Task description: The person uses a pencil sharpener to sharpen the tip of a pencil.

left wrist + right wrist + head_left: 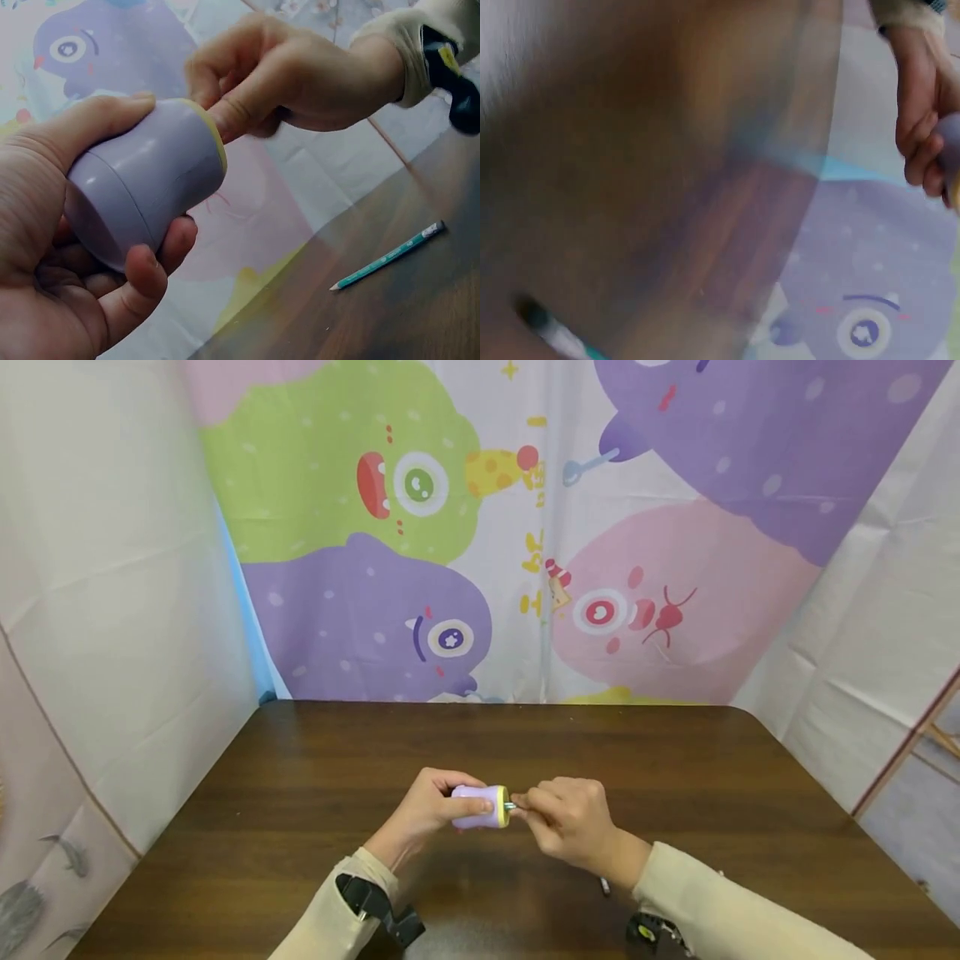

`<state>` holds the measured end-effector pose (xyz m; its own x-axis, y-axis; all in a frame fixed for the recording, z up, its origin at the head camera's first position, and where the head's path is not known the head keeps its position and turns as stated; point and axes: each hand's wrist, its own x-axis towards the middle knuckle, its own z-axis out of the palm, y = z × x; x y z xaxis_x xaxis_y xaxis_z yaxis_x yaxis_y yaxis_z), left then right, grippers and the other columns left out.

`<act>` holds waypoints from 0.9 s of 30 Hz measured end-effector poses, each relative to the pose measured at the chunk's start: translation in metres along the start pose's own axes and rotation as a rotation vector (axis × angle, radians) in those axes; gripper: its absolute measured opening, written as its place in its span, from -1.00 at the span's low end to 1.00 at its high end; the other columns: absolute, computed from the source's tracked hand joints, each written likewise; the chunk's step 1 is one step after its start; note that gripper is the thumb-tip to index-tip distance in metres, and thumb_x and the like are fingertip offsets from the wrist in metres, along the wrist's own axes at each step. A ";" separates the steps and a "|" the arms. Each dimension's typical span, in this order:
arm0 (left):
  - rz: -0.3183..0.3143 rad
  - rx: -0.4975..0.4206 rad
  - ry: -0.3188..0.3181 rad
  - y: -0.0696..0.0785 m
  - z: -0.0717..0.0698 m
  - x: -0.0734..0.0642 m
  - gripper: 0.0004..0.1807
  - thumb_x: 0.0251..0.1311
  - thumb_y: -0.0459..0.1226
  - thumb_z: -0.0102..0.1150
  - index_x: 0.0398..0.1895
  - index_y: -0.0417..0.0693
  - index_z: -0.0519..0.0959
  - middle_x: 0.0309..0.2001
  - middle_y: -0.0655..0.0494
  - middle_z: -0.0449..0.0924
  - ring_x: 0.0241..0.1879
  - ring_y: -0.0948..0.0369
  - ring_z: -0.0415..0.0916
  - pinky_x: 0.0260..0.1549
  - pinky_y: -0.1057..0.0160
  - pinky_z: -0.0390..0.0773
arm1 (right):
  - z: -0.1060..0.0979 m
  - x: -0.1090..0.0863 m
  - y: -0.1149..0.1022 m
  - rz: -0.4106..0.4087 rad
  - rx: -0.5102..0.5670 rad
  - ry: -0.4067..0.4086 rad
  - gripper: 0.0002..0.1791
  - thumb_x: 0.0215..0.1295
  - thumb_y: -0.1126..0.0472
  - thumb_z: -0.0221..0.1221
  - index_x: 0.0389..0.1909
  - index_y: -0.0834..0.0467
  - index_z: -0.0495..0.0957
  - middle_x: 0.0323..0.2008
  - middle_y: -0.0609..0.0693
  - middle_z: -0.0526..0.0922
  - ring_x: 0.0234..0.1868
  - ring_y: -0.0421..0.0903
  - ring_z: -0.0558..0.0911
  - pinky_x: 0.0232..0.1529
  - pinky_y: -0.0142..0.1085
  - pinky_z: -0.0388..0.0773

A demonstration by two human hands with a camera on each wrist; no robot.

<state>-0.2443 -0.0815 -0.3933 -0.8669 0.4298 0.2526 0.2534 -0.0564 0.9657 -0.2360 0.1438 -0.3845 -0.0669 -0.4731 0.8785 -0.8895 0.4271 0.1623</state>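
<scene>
My left hand (427, 806) holds a small purple pencil sharpener (161, 161) with a waisted body and a yellow rim, thumb on one side and fingers curled round the other. A short silvery rod (510, 806) sticks out of its yellow end. My right hand (566, 818) pinches that rod between thumb and forefinger, and hides its outer end. In the left wrist view the right hand is close against the yellow rim and slightly blurred. A teal pencil (386, 256), sharpened at one end, lies on the table; in the head view the right forearm covers most of it.
The dark brown wooden table (337, 743) spreads under both hands. Behind it hangs a cloth (517, 668) printed with cartoon monsters, and pale cloth walls (135, 568) stand at the sides. Both wrists wear black camera straps.
</scene>
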 end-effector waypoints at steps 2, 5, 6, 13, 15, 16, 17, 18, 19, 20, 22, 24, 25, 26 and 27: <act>-0.001 0.009 0.008 0.000 0.000 0.001 -0.66 0.03 -0.40 0.44 -0.24 -0.56 0.62 -0.44 0.11 0.64 -0.49 0.21 0.48 -0.61 0.34 0.50 | -0.004 0.002 -0.007 0.238 0.110 -0.085 -0.82 0.17 0.17 0.40 -0.57 0.07 0.64 -0.65 -0.14 0.64 -0.76 -0.39 0.29 -0.74 -0.54 0.23; 0.007 0.026 0.020 0.000 0.002 0.002 -0.70 0.00 -0.44 0.42 -0.26 -0.55 0.64 -0.46 0.12 0.64 -0.50 0.23 0.48 -0.60 0.35 0.50 | -0.011 0.012 -0.013 0.649 0.274 -0.255 -0.83 0.00 0.20 0.47 -0.62 0.04 0.65 -0.62 -0.13 0.67 -0.72 -0.38 0.31 -0.69 -0.45 0.26; 0.011 0.033 0.024 0.000 0.002 0.003 -0.71 0.00 -0.44 0.42 -0.27 -0.55 0.64 -0.46 0.12 0.64 -0.51 0.24 0.47 -0.61 0.36 0.49 | -0.014 0.017 -0.013 0.784 0.334 -0.316 -0.82 0.02 0.20 0.45 -0.63 0.07 0.65 -0.61 -0.14 0.67 -0.69 -0.34 0.30 -0.66 -0.41 0.25; 0.076 0.102 0.004 0.002 0.004 0.002 -0.74 -0.05 -0.46 0.45 -0.32 -0.52 0.66 -0.49 0.06 0.64 -0.55 0.29 0.48 -0.63 0.38 0.48 | -0.021 0.036 0.001 1.518 0.801 -0.633 -0.68 0.09 0.22 0.32 -0.72 0.21 0.43 -0.79 -0.14 0.24 -0.75 -0.23 0.11 -0.70 -0.40 0.07; 0.091 0.126 -0.011 0.002 0.004 0.002 -0.76 -0.06 -0.45 0.45 -0.33 -0.49 0.67 -0.49 0.04 0.65 -0.55 0.30 0.48 -0.63 0.38 0.49 | -0.023 0.037 0.004 1.628 0.866 -0.727 -0.64 0.13 0.19 0.27 -0.74 0.08 0.34 -0.82 -0.15 0.13 -0.78 -0.24 0.01 -0.72 -0.41 -0.06; 0.095 0.132 -0.019 0.001 0.004 0.002 -0.76 -0.06 -0.45 0.45 -0.33 -0.48 0.68 -0.49 0.03 0.65 -0.55 0.30 0.48 -0.64 0.37 0.49 | -0.024 0.037 0.006 1.653 0.887 -0.762 -0.65 0.14 0.18 0.26 -0.73 0.05 0.34 -0.83 -0.15 0.10 -0.78 -0.24 -0.02 -0.72 -0.40 -0.09; 0.094 0.135 -0.024 0.001 0.005 0.002 -0.76 -0.06 -0.44 0.45 -0.33 -0.47 0.68 -0.49 0.03 0.65 -0.55 0.30 0.49 -0.64 0.37 0.49 | -0.025 0.037 0.007 1.662 0.902 -0.788 -0.66 0.16 0.18 0.25 -0.71 0.05 0.35 -0.83 -0.16 0.09 -0.77 -0.24 -0.04 -0.71 -0.40 -0.10; 0.090 0.133 -0.027 0.001 0.005 0.002 -0.76 -0.05 -0.44 0.46 -0.32 -0.46 0.68 -0.49 0.03 0.65 -0.55 0.29 0.49 -0.64 0.37 0.49 | -0.026 0.037 0.008 1.658 0.911 -0.810 -0.67 0.18 0.17 0.24 -0.68 0.05 0.35 -0.83 -0.16 0.08 -0.77 -0.24 -0.04 -0.70 -0.40 -0.11; 0.080 0.125 -0.027 0.001 0.005 0.002 -0.76 -0.05 -0.43 0.46 -0.32 -0.46 0.68 -0.49 0.04 0.65 -0.55 0.29 0.48 -0.64 0.37 0.49 | -0.028 0.038 0.009 1.645 0.918 -0.826 -0.69 0.21 0.15 0.24 -0.65 0.07 0.37 -0.82 -0.15 0.08 -0.76 -0.24 -0.05 -0.70 -0.40 -0.11; 0.071 0.115 -0.026 0.000 0.005 0.002 -0.75 -0.04 -0.43 0.45 -0.31 -0.47 0.68 -0.49 0.05 0.64 -0.55 0.29 0.48 -0.64 0.37 0.48 | -0.029 0.038 0.010 1.623 0.922 -0.840 -0.71 0.24 0.14 0.23 -0.60 0.10 0.40 -0.81 -0.15 0.08 -0.76 -0.24 -0.05 -0.69 -0.40 -0.10; 0.052 0.101 -0.020 0.001 0.005 0.002 -0.73 -0.04 -0.41 0.45 -0.29 -0.48 0.68 -0.50 0.08 0.63 -0.55 0.29 0.47 -0.66 0.37 0.47 | -0.033 0.039 0.011 1.562 0.923 -0.858 -0.73 0.32 0.09 0.21 -0.49 0.15 0.46 -0.78 -0.13 0.12 -0.74 -0.23 -0.01 -0.68 -0.39 -0.06; 0.034 0.091 -0.011 0.002 0.004 0.002 -0.70 -0.04 -0.40 0.45 -0.27 -0.48 0.67 -0.50 0.10 0.62 -0.55 0.29 0.47 -0.66 0.36 0.47 | -0.038 0.040 0.012 1.459 0.911 -0.871 -0.67 0.42 0.02 0.13 -0.35 0.23 0.54 -0.76 -0.10 0.27 -0.75 -0.23 0.10 -0.69 -0.40 0.04; 0.028 0.086 -0.003 0.003 0.003 0.001 -0.70 -0.04 -0.39 0.45 -0.27 -0.48 0.67 -0.51 0.11 0.62 -0.56 0.29 0.46 -0.67 0.36 0.46 | -0.041 0.041 0.013 1.389 0.897 -0.871 -0.63 0.46 0.00 0.08 -0.25 0.26 0.58 -0.73 -0.08 0.36 -0.74 -0.22 0.17 -0.69 -0.40 0.10; 0.024 0.084 0.005 0.003 0.003 0.001 -0.69 -0.04 -0.39 0.45 -0.26 -0.48 0.67 -0.51 0.11 0.61 -0.57 0.29 0.46 -0.68 0.35 0.45 | -0.043 0.041 0.013 1.282 0.855 -0.876 -0.61 0.50 -0.01 0.04 -0.16 0.25 0.62 -0.69 -0.06 0.44 -0.73 -0.21 0.25 -0.69 -0.39 0.18; 0.017 0.078 0.011 0.004 0.002 0.001 -0.69 -0.03 -0.38 0.45 -0.26 -0.48 0.67 -0.51 0.12 0.61 -0.57 0.29 0.45 -0.68 0.35 0.44 | -0.045 0.040 0.012 1.153 0.791 -0.867 -0.59 0.52 -0.03 0.01 -0.09 0.23 0.64 -0.61 -0.06 0.54 -0.68 -0.21 0.36 -0.66 -0.37 0.29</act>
<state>-0.2432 -0.0797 -0.3897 -0.8669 0.4192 0.2698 0.3003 0.0070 0.9538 -0.2285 0.1646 -0.3271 -0.7925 -0.5837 -0.1769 -0.1714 0.4915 -0.8538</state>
